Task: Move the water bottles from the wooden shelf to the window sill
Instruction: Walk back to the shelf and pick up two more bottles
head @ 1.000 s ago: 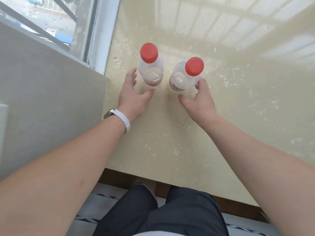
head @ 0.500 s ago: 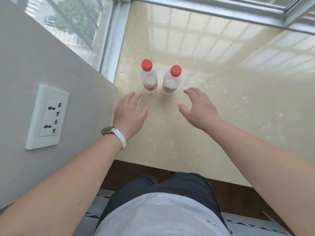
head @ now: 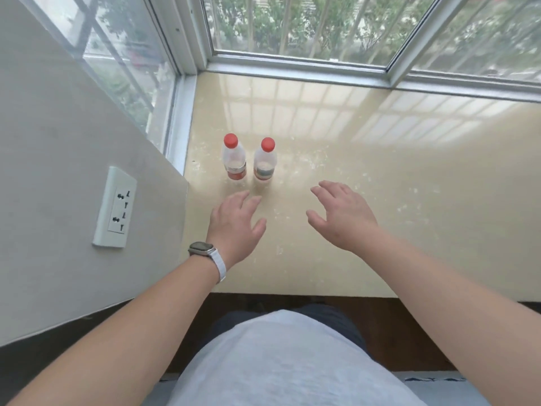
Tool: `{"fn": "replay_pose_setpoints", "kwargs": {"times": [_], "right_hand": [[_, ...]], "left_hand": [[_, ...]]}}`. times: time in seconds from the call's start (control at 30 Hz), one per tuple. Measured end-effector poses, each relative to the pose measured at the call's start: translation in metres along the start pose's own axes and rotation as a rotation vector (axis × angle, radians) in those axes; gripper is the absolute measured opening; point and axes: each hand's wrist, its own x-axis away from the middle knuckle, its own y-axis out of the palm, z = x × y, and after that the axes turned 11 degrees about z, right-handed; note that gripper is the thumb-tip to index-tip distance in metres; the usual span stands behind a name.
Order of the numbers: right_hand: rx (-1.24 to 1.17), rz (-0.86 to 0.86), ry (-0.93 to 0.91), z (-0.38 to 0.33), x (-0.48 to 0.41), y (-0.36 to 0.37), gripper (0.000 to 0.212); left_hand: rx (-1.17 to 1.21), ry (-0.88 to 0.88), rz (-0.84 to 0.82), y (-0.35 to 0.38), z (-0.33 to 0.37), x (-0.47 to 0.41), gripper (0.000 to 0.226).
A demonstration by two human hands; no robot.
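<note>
Two bottles stand upright on the sill (head: 380,177), left of frame centre: the left bottle (head: 234,159) and the right bottle (head: 265,162), just beside each other, not visibly touching. Each is clear plastic with a red screw cap and a label band low on the body; the left band is red, the right one greyish.

Your left hand (head: 234,227) hovers below the bottles in the frame, palm down, fingers (head: 243,200) loosely spread and holding nothing; the fingertips lie near the bottles' bases but apart from them. Your right hand (head: 342,218) lies to the lower right of the right bottle, farther off, fingers likewise spread and empty. A watch (head: 202,249) with a white strap sits on your left wrist.

The sill is a glossy, pale yellow slab, speckled with white flecks, and mirrors the window grid. A window frame (head: 292,64) in white metal bounds it along the top of the frame and at upper left; bars and green trees show through the glass. A matte grey wall (head: 58,171) fills the left side and carries a white socket (head: 115,208). At the bottom of the frame, your light shirt (head: 278,361) and dark trousers show over a dark wooden edge below the sill.
</note>
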Motion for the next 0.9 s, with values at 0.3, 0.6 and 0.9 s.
{"fn": "replay_pose_setpoints", "kwargs": {"times": [0.3,0.6,0.9], "right_hand": [[0.071,0.071,0.089,0.048,0.058,-0.039,0.057],[0.071,0.208,0.200,0.130,0.128,-0.089,0.060],[0.061,0.350,0.380,0.227,0.243,-0.130,0.058]], "left_hand": [[-0.067,0.336,0.021,-0.019,0.072,-0.018,0.046],[-0.130,0.618,0.041,-0.025,0.201,-0.001,0.049],[-0.158,0.908,0.052,0.013,0.352,0.015,0.044]]}}
